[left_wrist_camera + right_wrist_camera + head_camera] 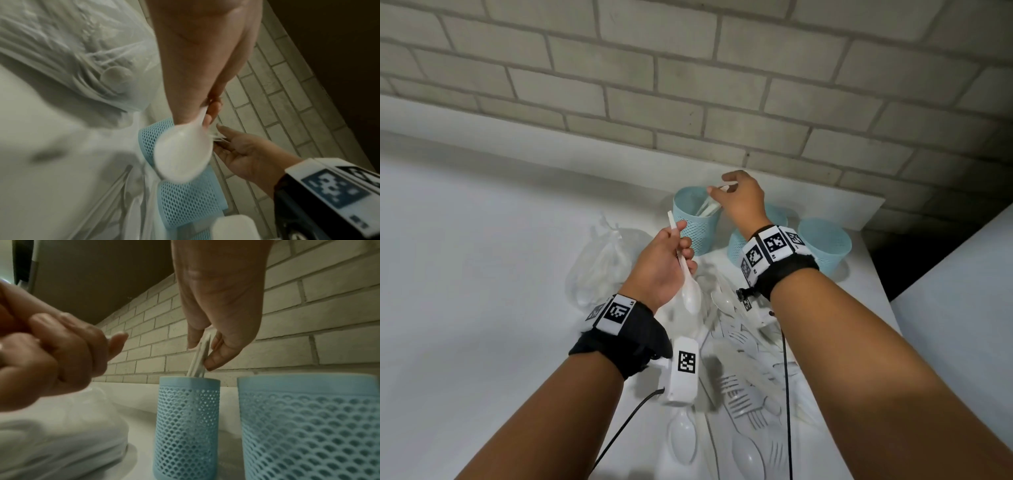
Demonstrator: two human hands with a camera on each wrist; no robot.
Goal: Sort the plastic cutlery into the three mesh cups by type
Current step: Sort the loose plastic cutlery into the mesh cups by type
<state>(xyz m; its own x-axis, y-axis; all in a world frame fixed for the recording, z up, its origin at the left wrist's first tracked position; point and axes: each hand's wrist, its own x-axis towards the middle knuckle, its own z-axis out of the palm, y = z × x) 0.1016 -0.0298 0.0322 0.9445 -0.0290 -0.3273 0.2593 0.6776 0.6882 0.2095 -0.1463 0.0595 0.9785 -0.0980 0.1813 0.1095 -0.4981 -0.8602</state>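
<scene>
Three light-blue mesh cups stand at the back: left cup (697,228), middle cup (734,248) partly behind my right wrist, right cup (825,245). My right hand (719,187) hovers over the left cup and pinches the handle of a white cutlery piece (200,356) whose lower end dips into that cup (187,418); its type is hidden. White handles stick up inside the cup. My left hand (681,240) grips a white plastic spoon (690,294) by its handle, bowl (183,154) toward the wrist, just left of the cups.
A loose pile of white forks and spoons (750,383) lies on the white table between my forearms. A clear plastic bag of cutlery (602,263) sits left of the cups. A brick wall (688,85) rises right behind them. The table's right edge (876,274) is close.
</scene>
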